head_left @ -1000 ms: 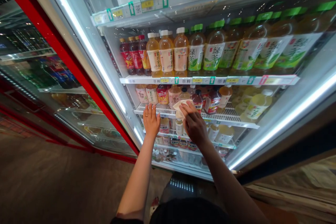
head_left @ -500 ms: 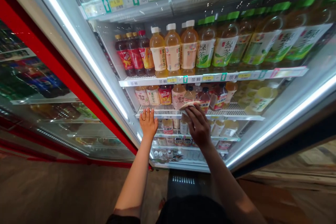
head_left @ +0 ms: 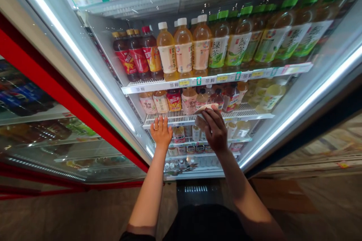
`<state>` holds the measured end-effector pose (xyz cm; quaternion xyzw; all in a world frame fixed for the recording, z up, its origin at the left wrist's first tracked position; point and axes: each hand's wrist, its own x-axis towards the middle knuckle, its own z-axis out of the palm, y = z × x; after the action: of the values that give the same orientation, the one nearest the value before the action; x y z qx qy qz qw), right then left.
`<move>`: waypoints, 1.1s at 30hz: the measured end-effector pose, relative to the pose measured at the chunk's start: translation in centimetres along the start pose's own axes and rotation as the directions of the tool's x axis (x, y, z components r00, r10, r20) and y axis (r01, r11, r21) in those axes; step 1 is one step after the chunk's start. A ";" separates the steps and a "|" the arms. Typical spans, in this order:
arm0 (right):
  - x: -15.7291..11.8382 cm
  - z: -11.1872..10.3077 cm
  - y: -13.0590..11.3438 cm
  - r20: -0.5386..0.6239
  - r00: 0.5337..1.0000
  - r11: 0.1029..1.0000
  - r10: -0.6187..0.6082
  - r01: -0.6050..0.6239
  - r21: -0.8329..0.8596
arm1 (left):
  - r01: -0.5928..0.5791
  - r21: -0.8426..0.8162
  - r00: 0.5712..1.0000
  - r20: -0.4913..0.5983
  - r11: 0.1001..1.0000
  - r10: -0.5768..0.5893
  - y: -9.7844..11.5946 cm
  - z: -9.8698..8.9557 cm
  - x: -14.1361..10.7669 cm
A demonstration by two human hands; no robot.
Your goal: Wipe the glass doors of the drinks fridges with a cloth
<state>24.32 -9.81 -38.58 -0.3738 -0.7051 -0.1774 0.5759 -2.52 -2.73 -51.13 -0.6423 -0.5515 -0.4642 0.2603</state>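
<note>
Two hands work at a drinks cooler, its door open. Far left of the frame, a red frame (head_left: 48, 67) borders the cooler's white door edge (head_left: 85, 71). Left of centre, red-labelled bottles (head_left: 128, 58) stand on the upper shelf, beside pale tea bottles (head_left: 183, 51). Below them, the left hand (head_left: 161, 131) is released, fingers spread and empty, and appears to rest on the front edge of a wire rack (head_left: 249, 112). Right of centre, the right hand (head_left: 213, 130) is bent over the same edge, its fingers grasping a pale folded cloth (head_left: 206, 108). The cloth lies at the rack's front, just under the lower bottles (head_left: 189, 101), partly covered by the fingers. Upper right of the frame, green-capped bottles (head_left: 271, 34) stand in a full, upright row. Both upper rows appear orderly; the lower rack holds mixed bottles. No wipe marks or finished areas can be made out on the rack, so what is done or left cannot be determined.
</note>
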 end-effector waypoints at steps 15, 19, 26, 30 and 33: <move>1.3 -0.3 -0.8 0.044 0.999 0.999 0.025 -0.026 0.032 | 0.042 -0.047 0.996 0.076 0.998 -0.038 1.3 -1.2 0.5; 2.3 0.2 -1.3 0.071 0.997 0.999 0.017 -0.020 0.047 | 0.047 -0.049 0.996 0.079 0.998 -0.043 1.6 -1.3 0.5; 1.7 -0.2 -1.3 0.081 0.996 0.998 0.034 -0.039 0.056 | 0.032 -0.030 0.996 0.081 0.999 -0.029 1.4 -1.4 0.5; 2.7 -0.1 -1.6 0.075 0.994 0.996 0.078 -0.082 0.046 | 0.061 -0.056 0.991 0.127 0.997 -0.054 1.3 -1.4 0.4; 3.4 0.2 -2.3 0.116 0.992 0.996 0.039 -0.049 0.078 | 0.070 -0.052 0.989 0.133 0.996 -0.063 1.3 -1.3 0.4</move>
<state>22.35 -10.05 -34.97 -0.3752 -0.7350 -0.1143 0.5531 -1.70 -4.00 -49.98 -0.6597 -0.5753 -0.4447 0.1896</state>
